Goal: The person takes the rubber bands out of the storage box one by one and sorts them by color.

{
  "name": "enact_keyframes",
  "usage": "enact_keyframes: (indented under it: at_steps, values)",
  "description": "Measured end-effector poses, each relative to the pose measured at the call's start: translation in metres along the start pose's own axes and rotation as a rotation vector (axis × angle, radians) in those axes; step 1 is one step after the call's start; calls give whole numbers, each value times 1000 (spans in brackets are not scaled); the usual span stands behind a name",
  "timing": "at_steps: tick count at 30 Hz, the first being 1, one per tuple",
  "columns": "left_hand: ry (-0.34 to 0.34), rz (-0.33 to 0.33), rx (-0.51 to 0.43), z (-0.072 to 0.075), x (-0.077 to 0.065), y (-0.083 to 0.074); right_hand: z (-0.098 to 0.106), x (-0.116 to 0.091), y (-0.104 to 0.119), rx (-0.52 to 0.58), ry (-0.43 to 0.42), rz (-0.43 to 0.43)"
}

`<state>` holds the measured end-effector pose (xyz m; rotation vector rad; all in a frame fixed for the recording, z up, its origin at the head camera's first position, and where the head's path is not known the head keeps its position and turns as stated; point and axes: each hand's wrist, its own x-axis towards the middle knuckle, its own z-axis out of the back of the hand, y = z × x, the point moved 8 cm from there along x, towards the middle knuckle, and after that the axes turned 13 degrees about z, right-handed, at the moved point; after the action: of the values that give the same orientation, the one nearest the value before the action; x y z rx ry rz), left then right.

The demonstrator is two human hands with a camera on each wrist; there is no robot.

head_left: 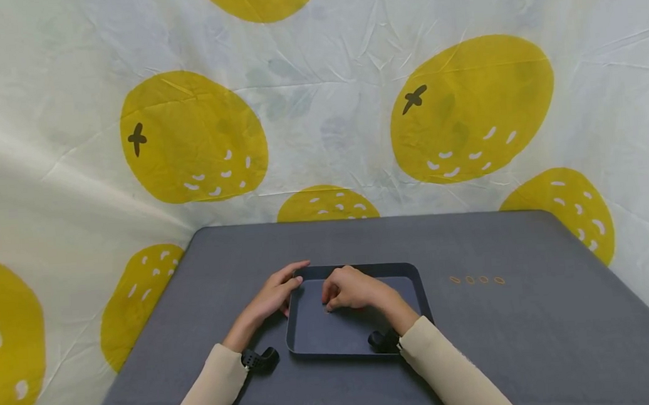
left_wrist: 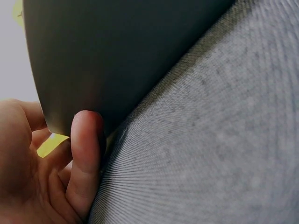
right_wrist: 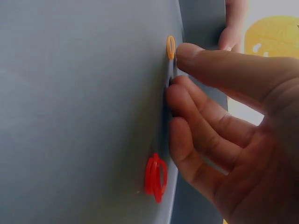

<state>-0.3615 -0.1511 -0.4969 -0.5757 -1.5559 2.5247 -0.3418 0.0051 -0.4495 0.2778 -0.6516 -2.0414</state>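
A dark rectangular tray (head_left: 317, 335) lies on the grey table. At its far left corner my left hand (head_left: 274, 292) grips the wall, with the thumb over the rim and a finger (left_wrist: 85, 154) against the outer side. Over the tray floor, my right hand (head_left: 355, 288) has loosely bent fingers pointing down. Beside its thumb tip lies a small orange rubber band (right_wrist: 171, 47), which does not look pinched. Several red rubber bands (right_wrist: 155, 177) sit bunched in the tray under that hand, mostly hidden from the head view.
To the right of the tray, several orange rubber bands (head_left: 470, 280) lie in a row on the grey tabletop (head_left: 537, 338). A white cloth (head_left: 331, 133) printed with yellow fruit hangs behind the table and along its sides.
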Motion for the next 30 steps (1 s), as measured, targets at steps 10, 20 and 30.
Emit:
enact_keyframes:
  at_steps: [10, 20, 30]
  values:
    - [2, -11, -7, 1, 0, 1, -1, 2, 3, -56, 11, 1]
    - [1, -11, 0, 0, 1, 1, -2, 0, 5, -58, 20, -2]
    - [3, -12, -14, -2, 1, 1, 0, 0, 5, -28, 9, 8]
